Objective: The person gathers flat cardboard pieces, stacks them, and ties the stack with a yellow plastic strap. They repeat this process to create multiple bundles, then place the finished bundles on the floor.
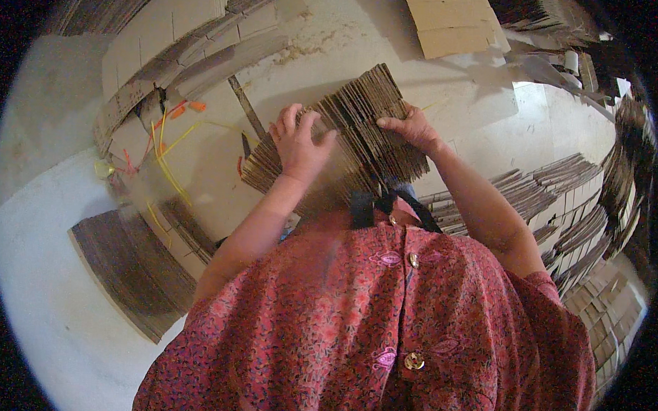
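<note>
Head view, left hand (pixel 302 145) spread over cardboard stack (pixel 367 120), right hand (pixel 413 129) pinching its right edge, yellow straps (pixel 174 181) left

No lettering, label, number or sign could be read on anything in view.
</note>
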Demonstrator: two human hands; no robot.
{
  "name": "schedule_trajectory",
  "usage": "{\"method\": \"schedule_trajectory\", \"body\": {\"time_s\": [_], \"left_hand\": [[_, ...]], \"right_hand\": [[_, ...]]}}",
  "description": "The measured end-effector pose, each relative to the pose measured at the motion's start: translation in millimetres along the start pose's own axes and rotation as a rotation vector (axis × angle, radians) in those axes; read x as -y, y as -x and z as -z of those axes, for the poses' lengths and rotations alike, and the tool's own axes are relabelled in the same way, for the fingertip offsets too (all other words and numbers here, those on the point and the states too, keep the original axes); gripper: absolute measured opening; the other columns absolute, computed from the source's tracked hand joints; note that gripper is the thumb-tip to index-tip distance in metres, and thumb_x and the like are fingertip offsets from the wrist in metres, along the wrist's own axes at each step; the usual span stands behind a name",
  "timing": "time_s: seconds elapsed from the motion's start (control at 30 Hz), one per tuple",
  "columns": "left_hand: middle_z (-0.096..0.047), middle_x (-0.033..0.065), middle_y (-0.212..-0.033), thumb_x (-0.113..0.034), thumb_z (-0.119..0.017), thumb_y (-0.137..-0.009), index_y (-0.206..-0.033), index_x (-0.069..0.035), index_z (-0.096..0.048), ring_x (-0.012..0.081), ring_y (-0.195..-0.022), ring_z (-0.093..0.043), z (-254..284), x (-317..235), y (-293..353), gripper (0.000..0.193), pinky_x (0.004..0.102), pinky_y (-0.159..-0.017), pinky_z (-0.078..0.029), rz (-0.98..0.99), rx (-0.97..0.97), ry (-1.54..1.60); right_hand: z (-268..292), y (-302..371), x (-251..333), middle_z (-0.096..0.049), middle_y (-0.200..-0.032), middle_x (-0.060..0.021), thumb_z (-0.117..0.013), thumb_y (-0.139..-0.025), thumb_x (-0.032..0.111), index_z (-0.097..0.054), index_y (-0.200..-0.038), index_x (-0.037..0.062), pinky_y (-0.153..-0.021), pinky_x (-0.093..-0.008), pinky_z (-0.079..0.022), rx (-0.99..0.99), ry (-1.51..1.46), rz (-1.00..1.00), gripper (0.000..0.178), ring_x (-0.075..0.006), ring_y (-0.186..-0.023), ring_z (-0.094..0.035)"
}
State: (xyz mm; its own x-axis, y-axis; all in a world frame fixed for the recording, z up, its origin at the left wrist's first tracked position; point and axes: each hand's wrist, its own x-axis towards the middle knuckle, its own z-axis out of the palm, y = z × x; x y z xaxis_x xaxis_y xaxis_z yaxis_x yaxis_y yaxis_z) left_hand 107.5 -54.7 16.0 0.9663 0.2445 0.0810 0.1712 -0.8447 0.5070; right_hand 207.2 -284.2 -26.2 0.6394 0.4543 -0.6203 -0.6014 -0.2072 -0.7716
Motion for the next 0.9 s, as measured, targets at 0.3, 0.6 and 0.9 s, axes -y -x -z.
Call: {"method": "schedule_trajectory", "body": {"time_s": [0.3,0.6,0.9], "left_hand": [[-0.041,0.0113,-0.118,-0.025,-0.073,-0.063,-0.097,-0.012,-0.053,0.0325,-0.112,-0.038,7.0,1.2,2.6,0.042,0.0445,-0.094,-0.029,-0.035,0.037,-0.076],[-0.044,0.0115,-0.114,-0.033,-0.071,-0.068,-0.095,-0.011,-0.053,0.0317,-0.107,-0.041,4.8,-0.2,0.4,0.039,0.0443,-0.091,-0.031,-0.040,-0.001,-0.087],[-0.046,0.0106,-0.112,-0.038,-0.074,-0.065,-0.090,-0.012,-0.051,0.0308,-0.107,-0.042,0.5,-7.5,-5.0,0.043,0.0453,-0.091,-0.030,0.015,-0.009,-0.118]], "right_hand": [[4.0,-6.5,-9.6,-0.064,-0.097,-0.0087,-0.080,-0.063,0.024,-0.052,-0.112,-0.0004,-0.078,-0.0312,-0.049,-0.033,0.038,0.001,0.061,-0.0178,-0.085,-0.061],[-1.0,-1.8,-0.2,-0.064,-0.098,-0.0087,-0.080,-0.063,0.022,-0.053,-0.112,-0.0006,-0.077,-0.0310,-0.049,-0.020,-0.004,-0.019,0.060,-0.0176,-0.085,-0.061],[2.4,-5.2,-7.6,-0.063,-0.099,-0.0078,-0.080,-0.063,0.021,-0.053,-0.111,0.0002,-0.077,-0.0307,-0.049,-0.023,-0.016,-0.024,0.059,-0.0169,-0.086,-0.060]]}}
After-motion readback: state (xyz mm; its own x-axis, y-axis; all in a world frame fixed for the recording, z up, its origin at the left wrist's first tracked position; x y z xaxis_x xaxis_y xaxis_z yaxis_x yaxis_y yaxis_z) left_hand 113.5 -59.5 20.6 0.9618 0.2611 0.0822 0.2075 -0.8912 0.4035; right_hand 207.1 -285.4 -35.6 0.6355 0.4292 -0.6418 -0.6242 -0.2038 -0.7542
